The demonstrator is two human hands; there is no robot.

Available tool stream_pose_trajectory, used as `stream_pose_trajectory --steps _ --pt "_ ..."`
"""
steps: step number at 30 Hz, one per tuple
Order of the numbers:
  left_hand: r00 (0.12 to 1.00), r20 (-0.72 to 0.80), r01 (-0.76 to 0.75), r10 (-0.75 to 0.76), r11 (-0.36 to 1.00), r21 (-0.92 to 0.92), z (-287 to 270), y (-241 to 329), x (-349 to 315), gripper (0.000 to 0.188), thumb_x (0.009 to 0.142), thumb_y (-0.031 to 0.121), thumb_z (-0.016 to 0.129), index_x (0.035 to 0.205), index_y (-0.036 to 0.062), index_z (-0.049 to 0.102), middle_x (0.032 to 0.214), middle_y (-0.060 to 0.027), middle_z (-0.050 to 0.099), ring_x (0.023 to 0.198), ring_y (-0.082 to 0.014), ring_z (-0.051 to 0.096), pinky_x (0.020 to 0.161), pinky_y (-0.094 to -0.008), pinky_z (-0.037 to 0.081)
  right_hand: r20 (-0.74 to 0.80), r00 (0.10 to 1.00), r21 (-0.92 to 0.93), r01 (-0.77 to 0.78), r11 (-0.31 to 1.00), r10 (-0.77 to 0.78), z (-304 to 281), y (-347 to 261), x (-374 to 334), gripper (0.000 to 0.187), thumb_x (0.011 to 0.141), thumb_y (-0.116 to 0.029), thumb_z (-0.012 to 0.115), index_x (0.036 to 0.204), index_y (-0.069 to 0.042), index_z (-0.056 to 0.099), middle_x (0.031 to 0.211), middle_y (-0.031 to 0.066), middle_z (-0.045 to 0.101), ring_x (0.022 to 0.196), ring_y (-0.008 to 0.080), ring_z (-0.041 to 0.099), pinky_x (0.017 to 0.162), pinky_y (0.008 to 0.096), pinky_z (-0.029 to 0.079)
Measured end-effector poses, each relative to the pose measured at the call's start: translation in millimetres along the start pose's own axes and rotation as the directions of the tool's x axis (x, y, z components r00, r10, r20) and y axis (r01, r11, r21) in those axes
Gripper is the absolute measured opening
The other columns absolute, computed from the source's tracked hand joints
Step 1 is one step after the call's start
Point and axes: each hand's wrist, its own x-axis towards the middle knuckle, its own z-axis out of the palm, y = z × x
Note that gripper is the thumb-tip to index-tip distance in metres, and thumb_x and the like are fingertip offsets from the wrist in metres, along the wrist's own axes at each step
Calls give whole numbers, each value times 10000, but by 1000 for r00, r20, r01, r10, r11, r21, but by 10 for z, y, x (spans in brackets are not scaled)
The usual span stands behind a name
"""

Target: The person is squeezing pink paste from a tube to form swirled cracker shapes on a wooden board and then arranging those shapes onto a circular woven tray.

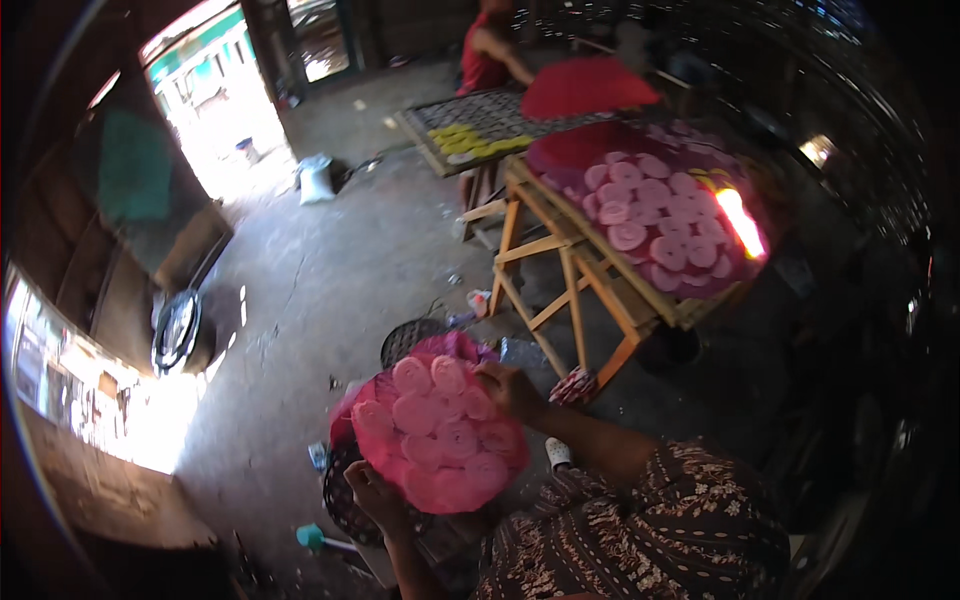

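A floppy red-pink sheet (470, 485) bearing several pale pink spiral discs (457, 437) is held up in front of me. My right hand (512, 392) is closed on its upper right edge. At its lower left edge is my left hand (376, 497), its fingers bent and pinching the rim. Behind and under the sheet stands a dark openwork basket (345, 500). A bunch of magenta material (455, 347) lies just beyond the sheet, partly hidden by it.
Right of me, a wooden trestle stand (570, 270) carries a tilted rack with similar pink discs (655, 210). Farther back, a person in red (490, 50) works at a rack with yellow discs (470, 140). A teal-headed tool (310, 537) and white sack (316, 180) are on the floor.
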Motion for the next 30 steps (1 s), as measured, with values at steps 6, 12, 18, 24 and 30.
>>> stream_pose_trajectory --steps 6,12,18,24,30 --pt "941 135 -255 309 913 -318 1183 1222 421 101 913 111 474 944 22 507 782 -75 513 669 -138 473 597 -284 406 -295 955 -211 -48 976 -17 -2085 -235 455 138 843 -105 617 953 -22 609 856 169 630 776 259 643 672 342 484" --pt "863 272 -223 426 803 -553 2752 2527 682 120 914 99 474 993 12 497 786 -60 542 664 -119 478 611 -263 406 -456 889 -370 -156 916 -34 -4108 -183 834 153 840 -74 586 964 16 596 859 170 639 759 229 641 672 314 475" --pt "765 340 -195 547 701 -686 4220 3265 819 116 939 119 449 1018 41 480 774 19 503 689 -51 424 605 -219 355 -542 840 -349 -248 904 22 -5394 405 1145 97 840 -46 560 908 16 593 771 112 628 647 162 561 611 294 455" --pt "659 527 -381 536 843 -381 5224 3292 786 201 895 204 534 1030 62 491 750 -128 575 668 -252 546 590 -356 426 -450 878 -684 -456 569 162 -6194 1758 1162 249 812 -230 463 827 -31 613 761 162 618 666 292 594 604 379 464" --pt "860 410 -165 305 925 -341 4598 1867 643 288 866 52 558 1144 84 490 830 -33 554 531 -83 499 455 -230 402 -583 800 -491 -483 725 138 -5911 2173 378 396 914 -351 440 1099 -43 606 953 168 658 896 344 626 804 389 481"
